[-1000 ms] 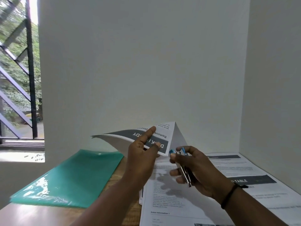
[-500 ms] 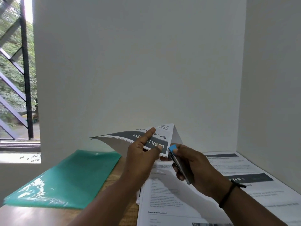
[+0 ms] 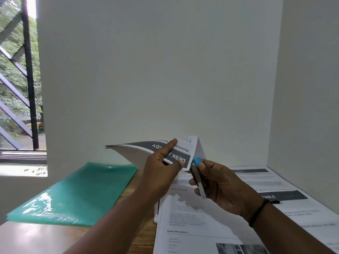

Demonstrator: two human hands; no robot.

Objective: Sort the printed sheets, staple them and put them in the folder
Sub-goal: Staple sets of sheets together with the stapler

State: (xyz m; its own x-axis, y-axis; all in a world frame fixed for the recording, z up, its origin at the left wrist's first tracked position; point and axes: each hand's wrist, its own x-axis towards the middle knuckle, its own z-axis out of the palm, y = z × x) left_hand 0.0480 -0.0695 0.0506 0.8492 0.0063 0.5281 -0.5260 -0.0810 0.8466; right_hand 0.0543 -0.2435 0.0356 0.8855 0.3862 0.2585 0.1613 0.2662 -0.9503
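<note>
Since the earlier frames the right hand (image 3: 222, 187) has brought the stapler (image 3: 198, 177) up from a short way off to the near corner of the lifted sheets (image 3: 170, 150), its blue tip now touching or just beside that corner — whether the paper sits between the stapler's arms cannot be told. The right hand grips the stapler, fingers curled round its body. The left hand (image 3: 161, 173) pinches the stack near the same corner, forefinger laid along the printed top page, holding it clear of the bench (image 3: 55, 239). Step in hand: stapling the sorted set. The next move calls for seating the corner fully in the stapler's mouth, edges kept flush, then a firm squeeze. The green folder (image 3: 77, 193) lies flat on the bench to the left, apart from both hands — filing is not yet begun. More printed pages (image 3: 211, 222) lie on the bench beneath the hands.
</note>
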